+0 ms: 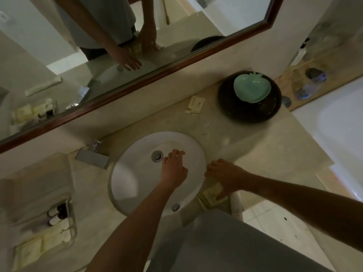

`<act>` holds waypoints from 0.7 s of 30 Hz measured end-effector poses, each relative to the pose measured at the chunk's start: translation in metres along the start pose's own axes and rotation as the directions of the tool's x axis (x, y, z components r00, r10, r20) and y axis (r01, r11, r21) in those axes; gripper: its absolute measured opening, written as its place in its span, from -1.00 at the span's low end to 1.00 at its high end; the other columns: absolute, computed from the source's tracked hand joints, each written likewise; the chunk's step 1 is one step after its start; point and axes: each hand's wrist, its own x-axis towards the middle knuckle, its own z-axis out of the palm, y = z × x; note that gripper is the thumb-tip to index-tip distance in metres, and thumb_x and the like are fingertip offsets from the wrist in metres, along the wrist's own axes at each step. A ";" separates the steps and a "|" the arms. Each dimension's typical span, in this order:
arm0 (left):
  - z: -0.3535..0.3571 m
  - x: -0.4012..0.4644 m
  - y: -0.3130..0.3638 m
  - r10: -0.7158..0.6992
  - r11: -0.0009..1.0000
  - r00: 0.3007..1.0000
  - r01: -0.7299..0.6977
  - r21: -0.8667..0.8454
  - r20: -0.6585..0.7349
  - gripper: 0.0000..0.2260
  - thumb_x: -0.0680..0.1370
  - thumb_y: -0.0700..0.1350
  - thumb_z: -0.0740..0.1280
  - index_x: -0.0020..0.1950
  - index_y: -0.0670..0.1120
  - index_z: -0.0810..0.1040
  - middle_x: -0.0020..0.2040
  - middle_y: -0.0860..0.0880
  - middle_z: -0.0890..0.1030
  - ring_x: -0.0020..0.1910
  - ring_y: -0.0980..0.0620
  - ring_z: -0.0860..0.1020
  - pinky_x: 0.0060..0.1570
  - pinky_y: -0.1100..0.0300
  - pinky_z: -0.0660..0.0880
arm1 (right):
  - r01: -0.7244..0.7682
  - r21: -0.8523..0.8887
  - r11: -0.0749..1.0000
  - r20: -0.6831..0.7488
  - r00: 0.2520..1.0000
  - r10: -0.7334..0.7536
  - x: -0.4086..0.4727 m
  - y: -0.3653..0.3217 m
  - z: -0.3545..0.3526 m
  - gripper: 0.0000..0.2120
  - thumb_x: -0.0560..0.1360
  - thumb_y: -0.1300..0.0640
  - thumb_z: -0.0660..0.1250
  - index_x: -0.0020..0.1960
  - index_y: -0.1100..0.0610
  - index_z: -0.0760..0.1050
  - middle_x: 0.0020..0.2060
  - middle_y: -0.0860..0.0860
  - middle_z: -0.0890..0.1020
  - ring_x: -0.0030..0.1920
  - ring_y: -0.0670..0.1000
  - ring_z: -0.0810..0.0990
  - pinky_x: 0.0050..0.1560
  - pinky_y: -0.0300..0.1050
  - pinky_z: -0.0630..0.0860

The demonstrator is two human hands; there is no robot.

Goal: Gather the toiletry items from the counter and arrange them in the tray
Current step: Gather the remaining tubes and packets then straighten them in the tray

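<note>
A clear tray (pixel 70 228) stands at the counter's left end and holds small bottles and cream packets. My left hand (pixel 173 168) hovers over the white sink (pixel 125 173), fingers apart, holding nothing. My right hand (pixel 225 175) rests on the counter's front edge, pressing down on a cream packet with stripes (pixel 209 197); a white tube (pixel 235 205) lies beside it. Another cream packet (pixel 194 106) lies near the wall beside a dark bowl.
A dark round bowl (pixel 249 110) with a mint green dish (pixel 252 89) in it sits at the back right. A chrome faucet (pixel 92 157) stands left of the sink. A mirror (pixel 137 81) lines the wall. A bathtub (pixel 334 124) lies to the right.
</note>
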 end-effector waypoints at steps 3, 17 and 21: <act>0.005 0.018 -0.002 0.002 1.000 1.000 -0.002 -0.010 0.028 -0.51 0.44 -0.13 0.28 0.38 -0.05 0.34 0.28 -0.07 0.37 0.21 -0.09 0.40 0.20 0.00 0.35 | -0.009 -0.008 1.000 0.010 1.000 0.009 -0.007 -0.022 0.028 -0.30 0.19 -0.26 0.48 0.23 0.06 0.49 0.15 0.07 0.57 0.06 0.10 0.55 0.13 0.04 0.48; -0.020 0.202 0.033 -0.184 0.977 0.977 0.169 -0.130 -0.110 -0.56 0.51 0.01 0.32 0.31 -0.17 0.37 0.23 -0.16 0.44 0.18 -0.14 0.43 0.09 -0.01 0.39 | -0.359 0.218 0.907 -0.272 0.871 0.410 0.021 0.097 -0.038 -0.30 0.27 -0.18 0.43 0.32 0.13 0.45 0.25 0.12 0.52 0.22 0.14 0.46 0.25 0.13 0.41; -0.010 0.250 0.049 -0.343 0.920 0.939 0.333 -0.206 -0.018 -0.37 0.49 0.13 0.34 0.41 -0.21 0.27 0.34 -0.20 0.39 0.28 -0.17 0.37 0.20 -0.02 0.35 | -0.355 0.369 0.859 -0.386 0.783 0.488 -0.001 0.076 -0.021 -0.41 0.35 -0.11 0.43 0.31 0.09 0.46 0.24 0.07 0.54 0.24 0.08 0.48 0.28 0.09 0.40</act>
